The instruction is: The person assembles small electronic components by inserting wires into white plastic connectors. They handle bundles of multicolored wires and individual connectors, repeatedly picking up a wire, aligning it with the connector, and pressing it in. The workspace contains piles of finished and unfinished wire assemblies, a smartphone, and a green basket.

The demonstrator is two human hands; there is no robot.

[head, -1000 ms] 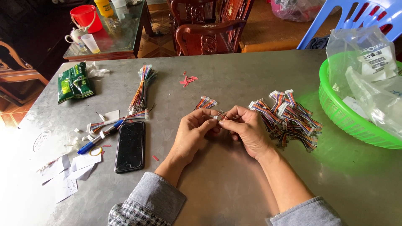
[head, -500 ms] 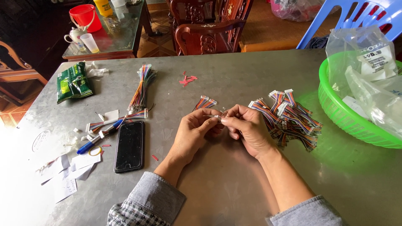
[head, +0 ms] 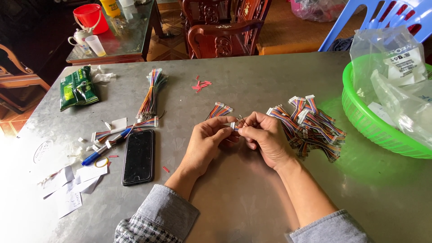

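Pinching one small white connector between left hand and right hand, steadying it; piled wire harnesses within reach at three o'clock.

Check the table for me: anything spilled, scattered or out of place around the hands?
Mostly tidy. Small red scraps lie scattered at the far middle of the table, with a stray one by the black phone. Torn white paper bits litter the left edge. Both hands, left hand and right hand, pinch a small connector.
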